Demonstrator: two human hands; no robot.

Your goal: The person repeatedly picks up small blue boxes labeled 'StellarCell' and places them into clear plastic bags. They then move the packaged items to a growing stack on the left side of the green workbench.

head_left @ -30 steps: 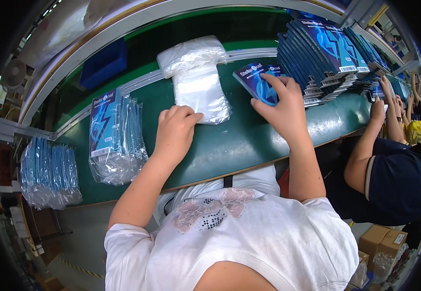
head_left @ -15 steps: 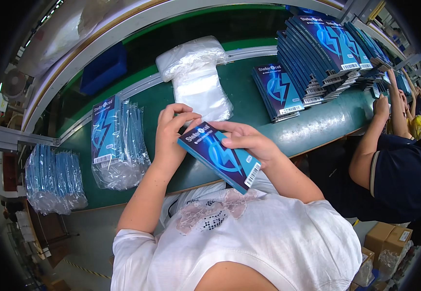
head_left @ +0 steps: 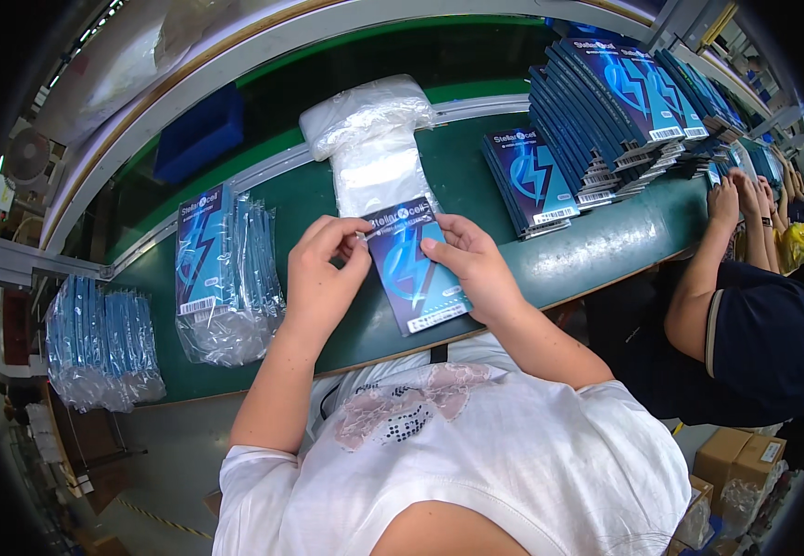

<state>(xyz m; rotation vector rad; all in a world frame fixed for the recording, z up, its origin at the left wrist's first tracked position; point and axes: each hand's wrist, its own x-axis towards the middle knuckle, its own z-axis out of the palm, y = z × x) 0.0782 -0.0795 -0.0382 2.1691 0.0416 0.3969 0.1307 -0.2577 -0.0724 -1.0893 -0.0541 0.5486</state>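
Note:
A flat blue box (head_left: 411, 269) with a lightning-bolt print is in front of me, tilted a little, its far end overlapping the clear plastic bags (head_left: 379, 171). My right hand (head_left: 481, 273) grips its right side, thumb on the printed face and fingers mostly behind. At the box's far left corner, my left hand (head_left: 326, 271) is closed in a pinch, thumb against fingertips. What is between those fingertips is too small to make out. The bags lie in a flat pile with a bunched far end, just beyond both hands.
Left of my hands on the green table (head_left: 550, 269) stand bagged boxes (head_left: 255, 255), with another bagged row (head_left: 103, 338) at the left edge. Rows of unbagged boxes (head_left: 573, 116) lean at the right, a smaller stack (head_left: 529, 176) before them. A co-worker (head_left: 754, 343) works at the right.
The box has turned more upright and shifted a little left and away, toward the bags. My left hand has come down from the box's far edge into a pinch at its left corner.

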